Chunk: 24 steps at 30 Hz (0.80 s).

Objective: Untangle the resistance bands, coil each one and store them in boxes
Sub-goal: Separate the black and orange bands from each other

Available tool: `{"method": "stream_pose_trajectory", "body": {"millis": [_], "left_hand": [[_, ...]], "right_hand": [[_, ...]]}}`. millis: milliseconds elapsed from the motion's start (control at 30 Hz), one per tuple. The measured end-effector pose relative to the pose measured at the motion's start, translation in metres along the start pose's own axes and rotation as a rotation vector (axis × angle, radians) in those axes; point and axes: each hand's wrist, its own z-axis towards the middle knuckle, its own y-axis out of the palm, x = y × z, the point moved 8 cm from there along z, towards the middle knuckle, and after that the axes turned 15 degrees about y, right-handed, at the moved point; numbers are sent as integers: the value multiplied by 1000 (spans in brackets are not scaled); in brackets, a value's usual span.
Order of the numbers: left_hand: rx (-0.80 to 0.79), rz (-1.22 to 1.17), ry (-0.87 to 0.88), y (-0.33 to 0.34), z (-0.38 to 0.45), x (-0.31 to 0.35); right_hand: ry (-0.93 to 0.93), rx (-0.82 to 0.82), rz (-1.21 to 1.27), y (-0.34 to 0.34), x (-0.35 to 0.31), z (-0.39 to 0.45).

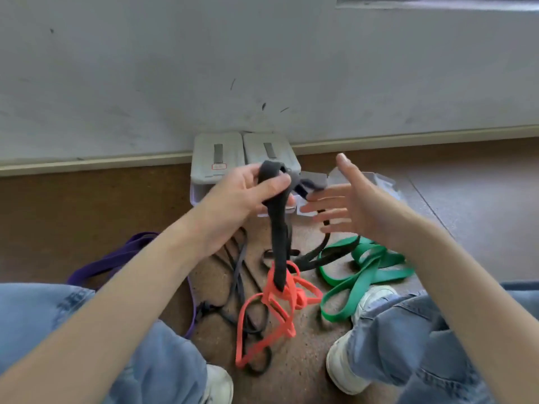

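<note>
Left hand (248, 193) raised, fingers curled round the black resistance band (278, 228), which hangs into the red band (280, 301) on the floor. Right hand (350, 205) held beside it, fingers spread, nothing gripped. Green band (364, 272) lies near the right shoe; grey boxes (217, 158) stand behind, partly hidden by the hands.

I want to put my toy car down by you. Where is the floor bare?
Bare floor lies left of the boxes, between the wall's edge and the purple band. More lies right, past the green band. Between the shoes it is crowded: the red band tangles with the black band that the left hand holds.
</note>
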Motion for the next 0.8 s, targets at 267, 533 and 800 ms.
{"method": "stream_pose_trajectory", "body": {"millis": [267,533,800], "left_hand": [[53,-291,-10,2,10,6],[-179,220,-247,37,-33,-61],[245,-69,-85,-2,3,-14]], "right_hand": [[-312,-55,-433,64,-3,-14],[-312,25,286,19,-23,-16],[-93,-204,-356,61,2,-23]]}}
